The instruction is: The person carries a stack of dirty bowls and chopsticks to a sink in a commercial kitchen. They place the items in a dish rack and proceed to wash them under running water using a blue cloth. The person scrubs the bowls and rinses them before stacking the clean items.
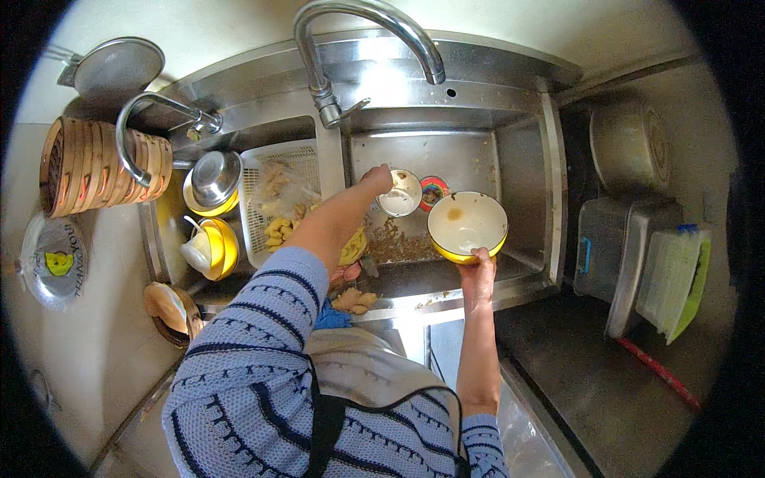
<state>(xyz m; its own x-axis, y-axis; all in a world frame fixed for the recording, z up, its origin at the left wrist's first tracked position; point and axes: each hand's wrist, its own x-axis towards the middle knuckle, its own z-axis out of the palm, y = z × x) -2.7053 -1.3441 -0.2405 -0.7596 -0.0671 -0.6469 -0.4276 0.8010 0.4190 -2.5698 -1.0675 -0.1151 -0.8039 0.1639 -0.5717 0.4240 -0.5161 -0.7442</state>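
My left hand reaches over the right sink basin and grips the rim of a small white bowl. Brown residue marks the inside of that bowl. Lower and to the right, my right hand holds a larger bowl, yellow outside and white inside, by its near side with the thumb at the rim. A brown spot shows on its inner wall. Beside the small bowl is a red-rimmed drain strainer with scraps in it. Brown debris lies scattered on the basin floor.
A tall chrome faucet arches over the sink. In the left basin stand a white plastic basket with ginger, stacked yellow bowls and a metal bowl. Bamboo steamers stand left; plastic containers stand right.
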